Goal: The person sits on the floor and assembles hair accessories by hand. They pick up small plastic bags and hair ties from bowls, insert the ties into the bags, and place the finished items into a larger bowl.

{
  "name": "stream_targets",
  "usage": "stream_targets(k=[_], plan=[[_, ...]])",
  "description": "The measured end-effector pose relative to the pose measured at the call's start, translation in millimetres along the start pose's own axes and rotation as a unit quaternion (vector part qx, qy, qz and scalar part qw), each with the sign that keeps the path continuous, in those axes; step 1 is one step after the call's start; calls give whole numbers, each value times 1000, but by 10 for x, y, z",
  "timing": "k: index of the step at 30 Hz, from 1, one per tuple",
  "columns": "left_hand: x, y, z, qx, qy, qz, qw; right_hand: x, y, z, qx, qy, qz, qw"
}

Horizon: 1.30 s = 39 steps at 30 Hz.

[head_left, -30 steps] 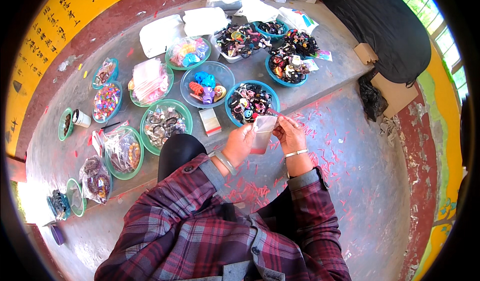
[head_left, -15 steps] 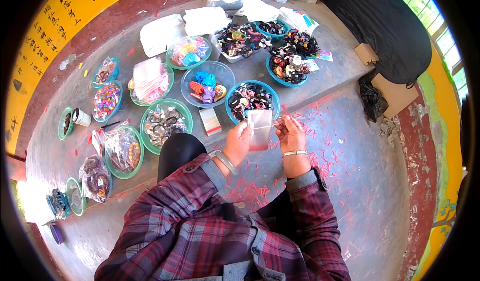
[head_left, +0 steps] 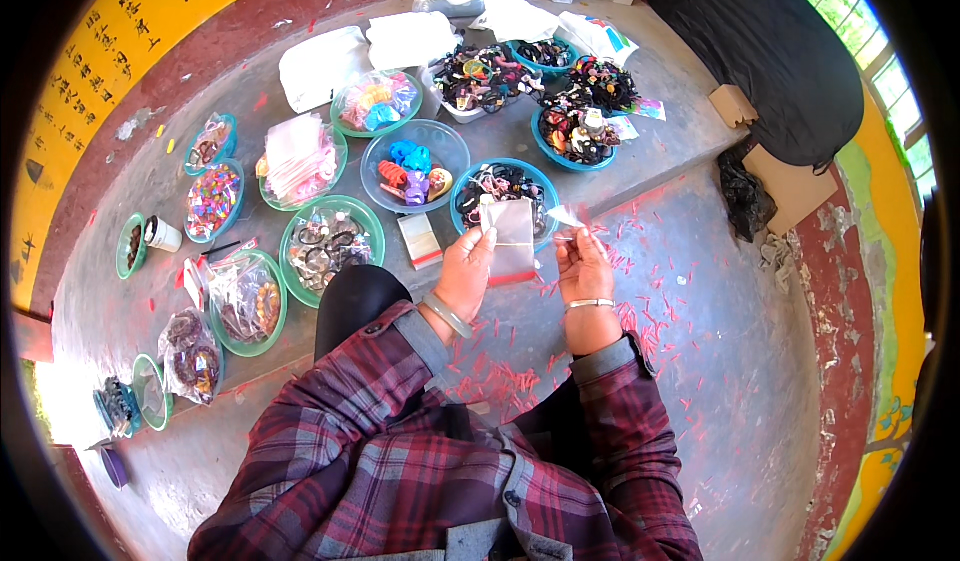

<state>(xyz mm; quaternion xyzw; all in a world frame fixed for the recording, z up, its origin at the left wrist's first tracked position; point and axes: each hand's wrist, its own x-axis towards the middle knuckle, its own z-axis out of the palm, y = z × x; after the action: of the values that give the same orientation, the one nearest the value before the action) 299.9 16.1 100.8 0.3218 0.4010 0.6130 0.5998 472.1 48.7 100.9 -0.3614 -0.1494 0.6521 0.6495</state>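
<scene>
My left hand (head_left: 466, 273) is closed on a stack of small clear plastic bags (head_left: 514, 241), thumb on its left edge. A pale band crosses the stack, and a red strip runs along its lower edge. Beside it, my right hand (head_left: 584, 279) pinches a small, thin clear plastic piece (head_left: 566, 216), apart from the stack; whether it is a whole bag I cannot tell. Just beyond my hands stands a blue basket of dark hair ties (head_left: 497, 189), partly covered by the stack. Left of that, a second pack of bags with a red edge (head_left: 419, 240) lies on the ledge.
Several baskets stand along the raised ledge, among them a clear bowl with coloured scrunchies (head_left: 447, 144) and a green basket of bagged rings or bands (head_left: 372, 223). Red plastic strips (head_left: 640, 321) litter the floor at right. A black covered bundle (head_left: 770, 51) lies at far right.
The stack in my left hand has shifted slightly left and turned more face-on. My right hand has drawn apart from it with the clear plastic piece between its fingers.
</scene>
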Motion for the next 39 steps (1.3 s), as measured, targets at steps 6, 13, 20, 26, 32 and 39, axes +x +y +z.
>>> stream_targets(k=[6,13,20,26,32,39], plan=[[110,-92,-183,-37,84,10,996,238,-356,-260,26,78,-75,994],[290,-508,-544,128,180,-16,975,108,-311,-153,-15,45,-24,999],[528,-1080,-1218,233,429,-75,870,109,-268,-158,-50,29,4,998],[783,-1329,-1858,213,444,-43,869,159,-138,-99,-72,-1,43,997],[643,-1026,-1247,241,516,-51,820,147,-192,-182,-113,-26,63,991],[466,-470,-610,86,184,-12,979,-46,-146,121,-202,-105,88,970]])
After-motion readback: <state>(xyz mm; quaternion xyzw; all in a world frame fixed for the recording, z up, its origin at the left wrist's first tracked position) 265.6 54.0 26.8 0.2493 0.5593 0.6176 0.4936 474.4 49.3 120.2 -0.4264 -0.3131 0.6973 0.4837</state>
